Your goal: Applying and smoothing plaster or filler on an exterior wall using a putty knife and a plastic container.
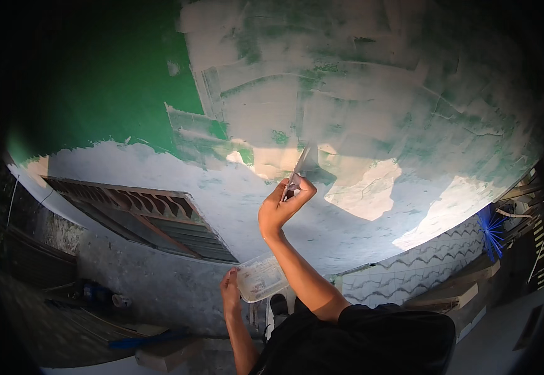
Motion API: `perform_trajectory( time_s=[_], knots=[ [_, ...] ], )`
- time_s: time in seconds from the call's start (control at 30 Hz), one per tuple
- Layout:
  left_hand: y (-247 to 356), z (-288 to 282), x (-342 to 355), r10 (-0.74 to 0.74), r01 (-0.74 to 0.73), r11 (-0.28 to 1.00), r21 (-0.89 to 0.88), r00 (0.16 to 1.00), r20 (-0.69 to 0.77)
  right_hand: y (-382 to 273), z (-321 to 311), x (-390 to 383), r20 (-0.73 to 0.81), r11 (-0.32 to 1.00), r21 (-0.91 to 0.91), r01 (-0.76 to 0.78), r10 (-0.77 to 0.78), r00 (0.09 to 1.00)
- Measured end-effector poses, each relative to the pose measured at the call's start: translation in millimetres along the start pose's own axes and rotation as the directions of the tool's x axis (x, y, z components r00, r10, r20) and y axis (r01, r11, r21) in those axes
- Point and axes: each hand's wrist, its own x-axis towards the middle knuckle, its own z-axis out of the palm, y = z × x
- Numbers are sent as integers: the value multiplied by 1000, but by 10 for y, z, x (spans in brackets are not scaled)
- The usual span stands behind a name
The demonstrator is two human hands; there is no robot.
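My right hand (282, 203) is raised to the wall and closed round a putty knife (301, 161). Its thin blade is seen nearly edge-on, at or very near the wall surface. White filler coats much of the wall (372, 112) in streaky patches, with green showing through; the upper left stays solid green. Lower down, my left hand (230, 286) grips the left rim of a shallow, clear plastic container (262, 279). Whitish smears mark the container's inside. Part of its right side is hidden behind my right forearm.
A window (140, 215) with a brown frame and slats is set in the wall at left. Patterned tiles (415, 253) cover the lower wall at right. A blue bristly thing (490, 231) and boards (465, 294) are at far right. More boards lie at lower left.
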Motion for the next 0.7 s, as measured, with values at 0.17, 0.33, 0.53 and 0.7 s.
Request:
perform_trajectory(
  time_s=[0.17, 0.33, 0.53, 0.7],
  knots=[
    [2, 39, -45, 3, -3, 1000, -1, 1000, -6, 24, 333, 108, 32, 973, -169, 159, -156, 987],
    [-3, -42, -55, 7, -7, 1000, -8, 999, -35, 109, 620, 46, -24, 976, -176, 127, -133, 991],
    [3, -63, -97, -14, 14, 1000, -10, 997, -78, 57, 586, -105, 96, 984, -131, 117, -105, 990],
    [14, 37, -77, 0, -1, 1000, 16, 1000, 12, -16, 275, -240, 222, 981, -3, 194, -188, 957]
  ],
)
